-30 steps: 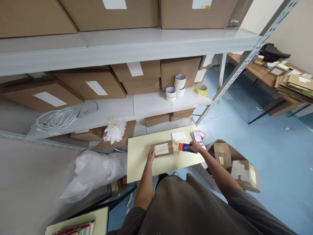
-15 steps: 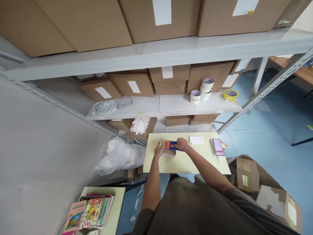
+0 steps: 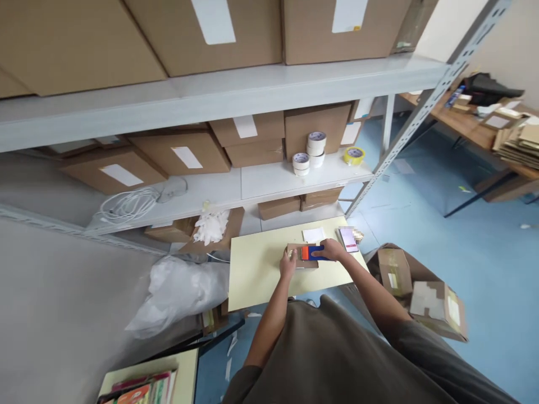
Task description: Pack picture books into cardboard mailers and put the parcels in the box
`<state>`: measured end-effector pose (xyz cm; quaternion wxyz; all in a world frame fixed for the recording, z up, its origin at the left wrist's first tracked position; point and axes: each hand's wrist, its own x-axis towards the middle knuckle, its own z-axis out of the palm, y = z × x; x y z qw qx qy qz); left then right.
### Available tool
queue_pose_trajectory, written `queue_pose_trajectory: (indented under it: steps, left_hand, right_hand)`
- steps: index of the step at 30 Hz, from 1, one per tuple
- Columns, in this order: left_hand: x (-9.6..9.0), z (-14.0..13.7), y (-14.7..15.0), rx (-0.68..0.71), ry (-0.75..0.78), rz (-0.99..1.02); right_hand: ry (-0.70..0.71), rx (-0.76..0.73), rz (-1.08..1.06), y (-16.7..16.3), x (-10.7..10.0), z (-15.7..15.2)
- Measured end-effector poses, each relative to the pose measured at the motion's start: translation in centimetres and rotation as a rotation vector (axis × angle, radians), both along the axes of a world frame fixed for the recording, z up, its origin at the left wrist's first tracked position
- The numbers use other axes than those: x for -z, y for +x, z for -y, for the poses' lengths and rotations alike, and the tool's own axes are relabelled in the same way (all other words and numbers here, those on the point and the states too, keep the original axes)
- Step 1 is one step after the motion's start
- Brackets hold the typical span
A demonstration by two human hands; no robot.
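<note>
A small brown cardboard box [image 3: 306, 264] lies on the pale yellow table [image 3: 248, 275]. My left hand [image 3: 288, 262] grips the box's left end, thumb on top. Over the box top, my right hand [image 3: 332, 249] is closed around a flat blue tool with an orange end [image 3: 313, 253]. The orange end points left, towards my left thumb. Its exact kind is too small to make out, and its right part is hidden by my fingers. Behind the box lies a white slip of paper [image 3: 314, 234]. A phone with a lit screen [image 3: 348, 239] rests near the table's right edge.
A grey metal shelf [image 3: 210, 193] stands beyond the table, holding cartons, tape rolls [image 3: 316, 143] and a white cable coil [image 3: 128, 206]. A white plastic bag [image 3: 181, 286] sits left of the table. Boxes [image 3: 435, 308] stand on the floor at right. Books [image 3: 141, 393] lie lower left.
My view has turned to the right, so the shelf and table appear further left. Both hands stay at the box, with the blue tool still in my right hand.
</note>
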<state>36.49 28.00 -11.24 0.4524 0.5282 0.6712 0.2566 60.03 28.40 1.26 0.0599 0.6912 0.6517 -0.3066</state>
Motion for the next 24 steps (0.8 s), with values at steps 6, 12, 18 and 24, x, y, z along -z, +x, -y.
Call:
queue_pose_trajectory:
  steps: [6, 12, 18, 24]
  left_hand:
    - [0.4, -0.2, 1.6, 0.048, -0.039, -0.020]
    - [1.3, -1.0, -0.6, 0.042, -0.043, 0.005]
    - [1.6, -2.8, -8.5, -0.009, -0.097, 0.074]
    - [0.8, -3.0, -14.6, -0.173, -0.046, -0.103]
  right_hand:
    - [0.003, 0.198, 0.032, 9.8, 2.1, 5.8]
    - [0.008, 0.239, 0.022, 10.0, 3.1, 5.5]
    - [-0.008, 0.092, -0.079, 0.4, 3.0, 0.7]
    - [-0.042, -0.008, -0.129, -11.3, 3.3, -1.3]
